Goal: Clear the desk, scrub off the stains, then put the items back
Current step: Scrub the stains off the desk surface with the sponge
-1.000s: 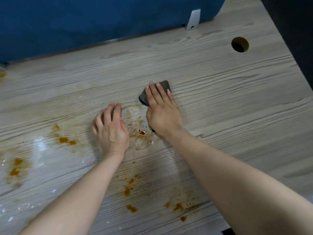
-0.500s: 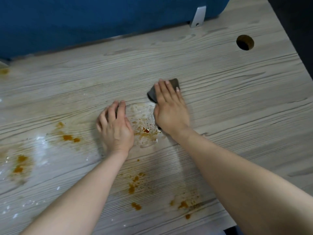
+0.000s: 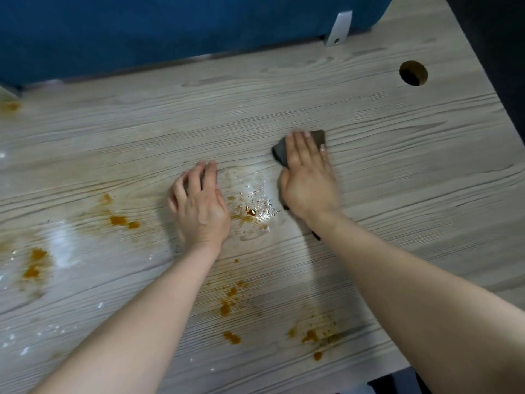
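From the head view, you are looking down at two bare forearms reaching over one surface of pale grey laminate printed with long wood grain. Your right hand lies flat on one dark grey scrubbing pad, fingers straight and together, pressing it down; its grip is flat, not curled round the pad. The pad looks thin and soft with squared corners, and only its far edge and left corner show past your fingers. This hand is slightly blurred.

Your left hand rests palm down just left of the pad hand, fingers loosely bent against the surface and holding nothing. Between the two hands sits one wet patch, glossy, with small beads of water and an orange smear in it.

Orange-brown stains lie in roughly six scattered clusters: two at the left, one at the far left edge, and three near you, all blotchy and speckled.

At the back stands one blue fabric panel with one grey metal bracket. One round cable hole is cut at the far right.
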Demonstrator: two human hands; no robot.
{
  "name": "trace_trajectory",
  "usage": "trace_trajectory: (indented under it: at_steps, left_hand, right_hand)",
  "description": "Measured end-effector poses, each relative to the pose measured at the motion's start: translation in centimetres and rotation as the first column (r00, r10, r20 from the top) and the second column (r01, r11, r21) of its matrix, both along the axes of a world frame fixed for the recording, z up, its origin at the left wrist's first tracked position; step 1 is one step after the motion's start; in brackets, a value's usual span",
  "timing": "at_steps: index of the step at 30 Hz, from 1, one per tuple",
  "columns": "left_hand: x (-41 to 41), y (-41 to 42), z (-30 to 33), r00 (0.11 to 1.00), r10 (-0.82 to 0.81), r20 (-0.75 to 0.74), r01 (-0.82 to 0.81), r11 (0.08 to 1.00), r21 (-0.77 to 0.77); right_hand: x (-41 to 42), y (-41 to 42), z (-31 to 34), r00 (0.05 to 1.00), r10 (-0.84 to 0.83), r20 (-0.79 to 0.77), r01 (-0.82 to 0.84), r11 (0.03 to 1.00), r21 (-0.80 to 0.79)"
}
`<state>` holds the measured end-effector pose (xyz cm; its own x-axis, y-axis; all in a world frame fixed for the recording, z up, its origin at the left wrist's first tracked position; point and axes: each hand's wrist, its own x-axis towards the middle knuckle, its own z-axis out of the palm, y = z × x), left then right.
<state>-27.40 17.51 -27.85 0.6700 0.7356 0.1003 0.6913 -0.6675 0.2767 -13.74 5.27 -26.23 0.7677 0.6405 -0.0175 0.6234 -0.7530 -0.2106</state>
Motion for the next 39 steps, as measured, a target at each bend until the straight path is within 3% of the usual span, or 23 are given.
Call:
trace_trajectory:
  at_steps: [8, 14, 21, 29, 34, 39]
  left_hand:
    - [-1.5, 1.1, 0.8, 0.996, -0.093, 0.015, 0.093, 0.994, -0.065]
    - [-8.0, 3.0, 0.5, 0.991, -0.112, -0.070, 0.112, 0.994, 0.003]
    - [-8.1, 2.9, 0.2, 0.994, -0.107, -0.026, 0.108, 0.994, 0.025]
    - [-8.1, 2.9, 0.4, 0.992, -0.111, -0.062, 0.113, 0.993, 0.034]
    - [-8.1, 2.7, 0.6, 0.991, -0.115, -0.065, 0.116, 0.993, 0.008]
    - [-8.1, 2.8, 0.4, 0.994, -0.104, -0.046, 0.105, 0.994, 0.024]
  right_hand:
    - [-0.1, 1.1, -0.1, 0.966, 0.246, -0.074, -0.246, 0.969, 0.010]
    - [1.5, -0.5, 0.0, 0.991, 0.133, -0.017, -0.133, 0.991, 0.016]
    - [0.7, 1.4, 0.1, 0.999, -0.022, 0.042, 0.024, 0.999, -0.048]
    - [-4.8, 10.0, -0.7, 0.950, 0.310, 0.034, -0.311, 0.949, 0.043]
    - [-2.9, 8.9, -0.3, 0.900, 0.435, -0.001, -0.435, 0.900, 0.022]
    - [-0.3, 5.6, 0.0, 0.944, 0.329, 0.002, -0.329, 0.944, 0.007]
